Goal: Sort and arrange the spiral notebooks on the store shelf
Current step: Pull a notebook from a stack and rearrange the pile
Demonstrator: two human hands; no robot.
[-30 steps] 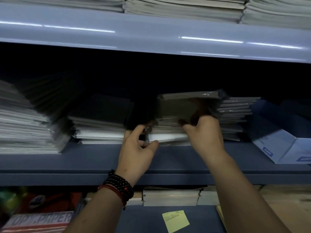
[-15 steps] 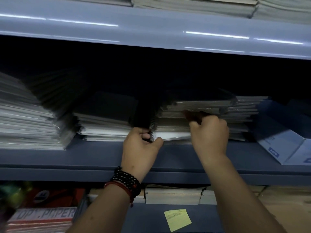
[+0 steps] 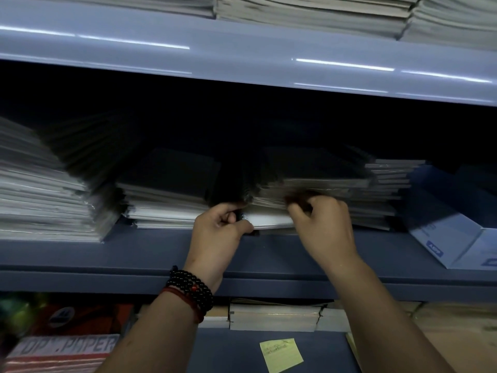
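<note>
Here, both my hands are up at the middle shelf, a blue-grey metal shelf board under a pale glossy upper shelf. My left hand, with a black beaded bracelet at the wrist, grips the near left corner of the middle stack of dark-covered spiral notebooks, where a bit of wire coil shows. Its fingers are curled over that corner and the thumb is tucked against a white edge low in the stack. My right hand is at the near edge of the same stack, just right of the left hand. Its fingers are curled in and pinch among the notebooks partway up. That spot is blurred, so I cannot tell how many they hold. The stack lies flat at the middle of the shelf. To its left, very close, sits a lower stack of dark-topped notebooks, and a tall leaning pile of pale wrapped books stands at the far left. To its right sits another wrapped stack, then an open blue and white cardboard box. More pale stacks lie on the upper shelf. Below, near me, a yellow sticky note lies on the lower shelf, with a red pack of copy paper at the left.
</note>
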